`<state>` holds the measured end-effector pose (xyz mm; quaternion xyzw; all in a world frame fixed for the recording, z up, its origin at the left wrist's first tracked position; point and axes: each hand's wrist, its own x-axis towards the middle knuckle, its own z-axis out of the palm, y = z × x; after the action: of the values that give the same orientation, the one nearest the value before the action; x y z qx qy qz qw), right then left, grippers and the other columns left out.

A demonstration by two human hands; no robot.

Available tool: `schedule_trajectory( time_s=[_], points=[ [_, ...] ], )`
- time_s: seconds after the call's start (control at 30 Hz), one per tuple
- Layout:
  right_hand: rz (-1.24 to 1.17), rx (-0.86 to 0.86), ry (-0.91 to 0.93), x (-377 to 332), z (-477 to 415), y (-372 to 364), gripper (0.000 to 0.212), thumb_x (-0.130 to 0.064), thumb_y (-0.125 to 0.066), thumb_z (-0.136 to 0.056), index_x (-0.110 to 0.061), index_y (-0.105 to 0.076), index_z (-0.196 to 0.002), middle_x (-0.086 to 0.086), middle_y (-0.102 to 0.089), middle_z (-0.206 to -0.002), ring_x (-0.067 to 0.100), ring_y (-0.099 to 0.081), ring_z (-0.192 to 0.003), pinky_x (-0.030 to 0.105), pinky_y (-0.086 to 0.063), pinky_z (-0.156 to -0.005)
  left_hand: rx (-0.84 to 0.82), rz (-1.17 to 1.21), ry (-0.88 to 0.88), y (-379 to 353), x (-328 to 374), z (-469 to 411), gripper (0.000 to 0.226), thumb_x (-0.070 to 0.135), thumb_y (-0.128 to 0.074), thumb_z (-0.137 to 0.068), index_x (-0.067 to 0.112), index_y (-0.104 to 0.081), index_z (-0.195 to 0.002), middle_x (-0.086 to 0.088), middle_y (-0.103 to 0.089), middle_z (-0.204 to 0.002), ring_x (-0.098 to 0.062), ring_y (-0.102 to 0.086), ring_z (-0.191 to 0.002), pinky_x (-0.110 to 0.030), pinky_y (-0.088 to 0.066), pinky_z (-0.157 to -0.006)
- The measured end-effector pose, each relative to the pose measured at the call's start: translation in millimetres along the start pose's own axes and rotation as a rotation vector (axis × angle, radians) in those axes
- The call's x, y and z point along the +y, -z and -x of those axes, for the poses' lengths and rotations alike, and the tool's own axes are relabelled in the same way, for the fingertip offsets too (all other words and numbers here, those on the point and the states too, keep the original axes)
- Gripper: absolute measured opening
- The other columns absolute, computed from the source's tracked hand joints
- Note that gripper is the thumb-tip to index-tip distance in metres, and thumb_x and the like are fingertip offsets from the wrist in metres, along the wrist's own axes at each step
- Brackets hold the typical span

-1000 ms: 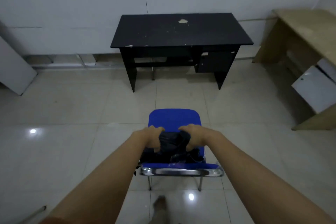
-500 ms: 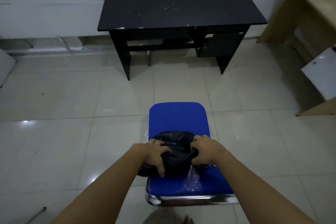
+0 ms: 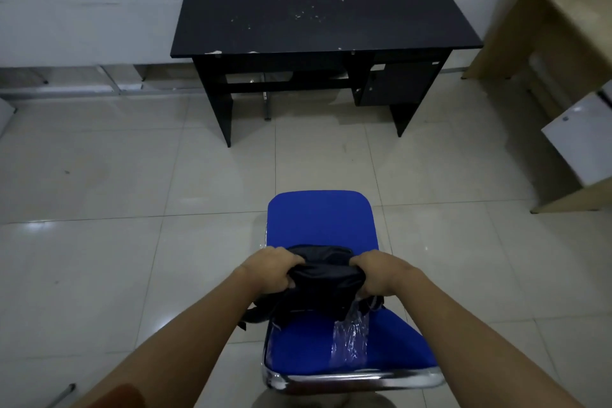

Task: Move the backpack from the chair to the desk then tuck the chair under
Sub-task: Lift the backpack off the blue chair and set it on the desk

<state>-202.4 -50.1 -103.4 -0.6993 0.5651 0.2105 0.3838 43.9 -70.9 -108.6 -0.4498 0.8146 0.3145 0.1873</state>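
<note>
left hand (image 3: 270, 272), right hand (image 3: 381, 275) gripping black backpack (image 3: 323, 278) | over blue chair (image 3: 318, 219) | black desk (image 3: 318, 10) far, bare

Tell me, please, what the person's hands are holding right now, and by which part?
Both hands grip the black backpack by its top: the left hand on its left end, the right hand on its right end, above the blue chair.
</note>
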Motion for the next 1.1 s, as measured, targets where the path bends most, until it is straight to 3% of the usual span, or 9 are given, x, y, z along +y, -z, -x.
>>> schedule_trajectory(
  time_s=[0.13,0.23,0.37,0.5,0.57,0.63,0.77,1.0,1.1],
  points=[
    [-0.102,0.052,-0.009,4.9,3.8,6.6,0.029,-0.029,-0.074,-0.077,-0.020,-0.064,-0.103,0.001,-0.067,-0.103,0.021,-0.063,-0.091,0.035,-0.054,-0.080,0.108,-0.005,0.031,6.6,4.5,0.8,0.037,0.020,-0.058,-0.090,0.020,-0.057,-0.127,-0.008,-0.068,-0.114,-0.028,-0.063,-0.103,-0.035,-0.049,-0.088],
    [-0.120,0.145,0.014,11.9,14.4,26.8,0.021,-0.032,-0.070,-0.081,-0.024,-0.059,-0.098,-0.002,-0.064,-0.101,0.020,-0.061,-0.092,0.031,-0.044,-0.073,0.231,-0.009,0.061,23.9,12.6,-0.5,0.030,0.020,-0.058,-0.089,0.018,-0.058,-0.119,-0.008,-0.068,-0.109,-0.029,-0.063,-0.101,-0.034,-0.047,-0.084],
    [-0.102,0.300,0.034,34.6,37.5,65.1,0.031,-0.039,-0.069,-0.080,-0.021,-0.061,-0.104,0.003,-0.068,-0.112,0.027,-0.063,-0.104,0.033,-0.046,-0.077,0.388,0.000,0.073,61.1,44.7,-10.9,0.024,0.015,-0.058,-0.084,0.017,-0.063,-0.107,-0.007,-0.071,-0.099,-0.028,-0.062,-0.098,-0.036,-0.039,-0.105],
    [-0.181,0.431,0.053,71.6,71.2,106.4,0.025,-0.040,-0.072,-0.076,-0.024,-0.060,-0.091,0.001,-0.069,-0.101,0.025,-0.065,-0.096,0.032,-0.047,-0.073,0.520,0.030,0.089,103.8,94.7,-24.6,0.028,0.015,-0.061,-0.082,0.019,-0.067,-0.109,-0.005,-0.071,-0.105,-0.027,-0.064,-0.099,-0.035,-0.049,-0.081],
    [-0.272,0.496,0.057,102.8,92.7,131.8,0.024,-0.037,-0.076,-0.072,-0.023,-0.063,-0.086,-0.001,-0.069,-0.091,0.021,-0.066,-0.086,0.035,-0.053,-0.073,0.580,0.002,0.079,125.5,131.7,-34.9,0.029,0.018,-0.061,-0.083,0.021,-0.067,-0.111,-0.003,-0.072,-0.105,-0.027,-0.065,-0.098,-0.034,-0.048,-0.077],
    [-0.339,0.560,0.063,137.6,112.1,158.7,0.021,-0.034,-0.078,-0.071,-0.023,-0.066,-0.083,0.000,-0.070,-0.084,0.020,-0.067,-0.082,0.038,-0.056,-0.075,0.649,-0.021,0.086,145.2,170.5,-47.5,0.030,0.019,-0.062,-0.084,0.022,-0.068,-0.113,-0.003,-0.072,-0.104,-0.027,-0.065,-0.098,-0.034,-0.046,-0.075],
    [-0.387,0.682,0.111,194.7,148.2,213.4,0.024,-0.029,-0.077,-0.073,-0.024,-0.054,-0.069,0.000,-0.064,-0.075,0.021,-0.065,-0.078,0.036,-0.051,-0.069,0.801,0.064,0.083,181.6,237.1,-74.9,0.033,0.013,-0.065,-0.082,0.019,-0.071,-0.114,-0.005,-0.075,-0.100,-0.027,-0.067,-0.097,-0.033,-0.048,-0.077],
    [-0.271,0.874,0.201,254.2,187.0,314.1,0.017,-0.021,-0.072,-0.081,-0.023,-0.055,-0.081,0.004,-0.064,-0.082,0.025,-0.062,-0.081,0.031,-0.043,-0.059,0.935,0.204,0.029,264.7,313.1,-122.0,0.029,0.003,-0.064,-0.081,0.017,-0.073,-0.105,-0.001,-0.074,-0.092,-0.021,-0.066,-0.091,-0.031,-0.051,-0.077],
    [-0.231,0.944,0.186,284.6,194.3,357.7,0.015,-0.020,-0.070,-0.082,-0.021,-0.055,-0.083,0.005,-0.065,-0.081,0.028,-0.063,-0.080,0.037,-0.047,-0.063,0.987,0.174,-0.002,305.2,339.3,-148.1,0.025,0.004,-0.063,-0.082,0.017,-0.073,-0.102,0.000,-0.072,-0.089,-0.021,-0.065,-0.087,-0.028,-0.045,-0.072]
  ],
)
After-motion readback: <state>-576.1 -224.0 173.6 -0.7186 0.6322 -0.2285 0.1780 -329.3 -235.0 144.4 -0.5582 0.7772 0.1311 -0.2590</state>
